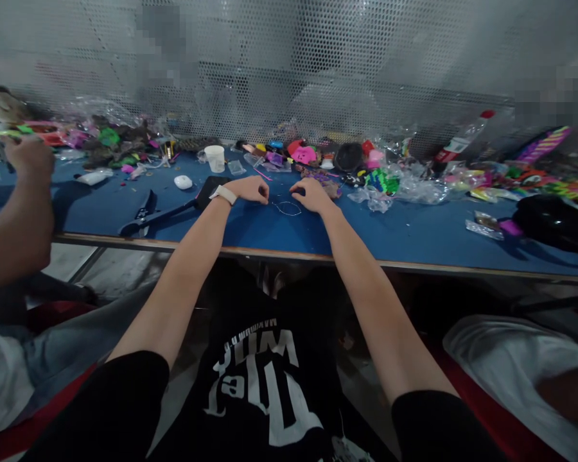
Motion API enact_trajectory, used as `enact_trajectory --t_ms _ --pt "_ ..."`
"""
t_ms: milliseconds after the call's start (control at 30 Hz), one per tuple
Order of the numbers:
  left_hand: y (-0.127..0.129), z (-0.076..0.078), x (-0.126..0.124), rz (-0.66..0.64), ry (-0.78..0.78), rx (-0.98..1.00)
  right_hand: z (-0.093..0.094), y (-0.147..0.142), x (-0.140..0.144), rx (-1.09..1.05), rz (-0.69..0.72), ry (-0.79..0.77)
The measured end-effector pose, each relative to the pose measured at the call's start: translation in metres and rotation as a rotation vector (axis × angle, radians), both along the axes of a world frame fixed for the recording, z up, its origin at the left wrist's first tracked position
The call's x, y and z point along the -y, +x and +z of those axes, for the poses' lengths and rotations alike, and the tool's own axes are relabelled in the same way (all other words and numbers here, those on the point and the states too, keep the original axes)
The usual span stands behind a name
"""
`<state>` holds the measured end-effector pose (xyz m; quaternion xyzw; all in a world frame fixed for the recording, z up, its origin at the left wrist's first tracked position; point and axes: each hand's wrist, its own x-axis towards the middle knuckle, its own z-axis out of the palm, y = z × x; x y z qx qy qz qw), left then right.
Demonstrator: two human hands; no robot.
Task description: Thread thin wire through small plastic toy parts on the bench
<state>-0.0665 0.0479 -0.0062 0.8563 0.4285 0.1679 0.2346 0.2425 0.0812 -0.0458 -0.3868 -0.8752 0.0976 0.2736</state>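
A thin pale string or wire loop (288, 213) lies over the blue table in front of me. At its left end, my left hand (248, 188) is closed, thumb and finger pinching near the strand. My right hand (312, 194) is on the other side, its fingers curled together just above the loop's right end. Whatever its fingertips hold is too small to make out. A pale band (224, 194) is around my left wrist. Left of that hand lies a dark long-handled tool with a broad black head (210, 191).
Pliers-like tools (144, 208), a white mouse-shaped object (183, 182) and a white cup (214, 158) are to the left. Colourful toys and plastic wrap (414, 183) line the mesh wall, with a red-capped bottle (462, 138). A co-worker's hand (29, 157) is at far left.
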Motion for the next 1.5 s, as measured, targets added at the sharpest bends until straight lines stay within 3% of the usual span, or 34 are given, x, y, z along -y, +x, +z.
enact_trajectory --t_ms 267,467,733,800,933,1133,1267,1500 --pt "0.010 -0.005 0.004 0.070 0.035 0.112 -0.002 -0.007 -0.004 0.159 -0.055 0.040" --pt "0.014 0.000 0.002 0.043 0.049 -0.004 0.004 -0.010 0.006 0.182 -0.022 0.082" --pt "0.026 -0.005 0.005 0.071 0.026 -0.229 0.019 -0.007 0.021 -0.104 0.015 0.027" --pt "0.025 -0.006 0.005 0.065 0.059 -0.144 0.022 -0.006 0.024 -0.207 0.007 -0.020" --pt "0.030 0.001 0.007 0.123 0.171 0.223 0.027 -0.012 0.033 -0.379 0.032 -0.164" --pt "0.070 0.008 0.020 0.182 0.225 0.513 0.038 -0.030 0.051 -0.519 0.182 -0.382" --pt "0.087 0.003 0.027 0.189 0.192 0.626 0.042 -0.032 0.056 -0.567 0.200 -0.440" --pt "0.078 -0.006 0.017 0.273 0.242 0.659 0.039 -0.027 0.049 -0.649 0.189 -0.494"
